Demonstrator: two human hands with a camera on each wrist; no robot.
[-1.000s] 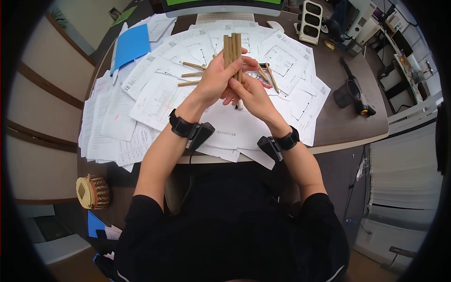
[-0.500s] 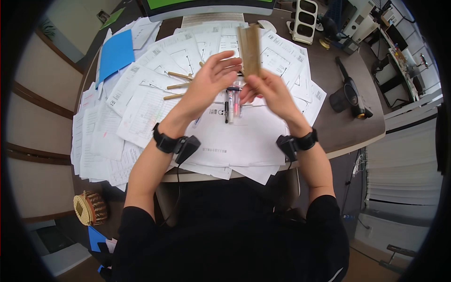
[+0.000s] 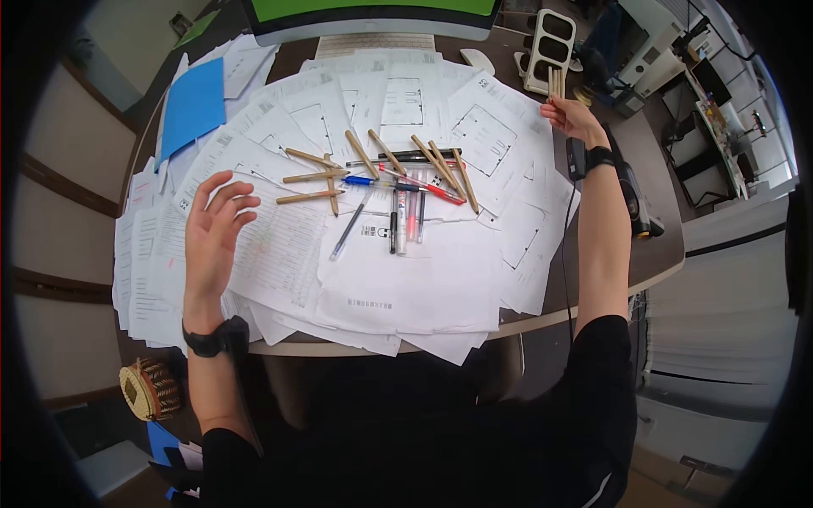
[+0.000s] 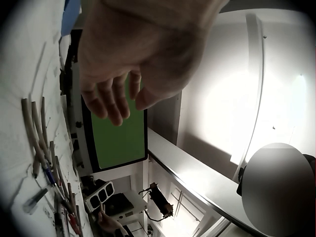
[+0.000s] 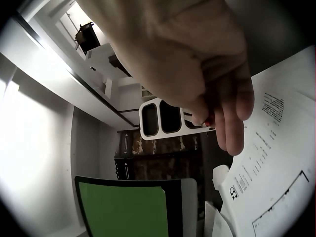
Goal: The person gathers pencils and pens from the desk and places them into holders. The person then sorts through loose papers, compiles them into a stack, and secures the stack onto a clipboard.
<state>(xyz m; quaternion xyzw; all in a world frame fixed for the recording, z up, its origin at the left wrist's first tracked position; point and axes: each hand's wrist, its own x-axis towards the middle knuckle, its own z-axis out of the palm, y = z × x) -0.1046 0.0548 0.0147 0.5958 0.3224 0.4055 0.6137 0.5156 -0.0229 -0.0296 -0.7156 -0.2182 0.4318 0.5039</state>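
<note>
Folder [image 3: 193,112]: blue. Monitor screen [image 3: 373,8]: plain green. Pencils [image 3: 311,177]: tan. Holder [image 3: 550,42]: off-white. Basket [image 3: 154,389]: cream, brown patterned.

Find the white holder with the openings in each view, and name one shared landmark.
Head: holder at the top, right of centre.
Left wrist: holder at the lower left.
Right wrist: holder near centre, partly behind the right hand.
Shared landmark: green-screened monitor.

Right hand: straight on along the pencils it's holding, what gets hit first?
Likely the white holder, around its nearest slot. The pencils in the right hand overlap it in the head view; depth unclear, so slot or rim can't be told.
</note>
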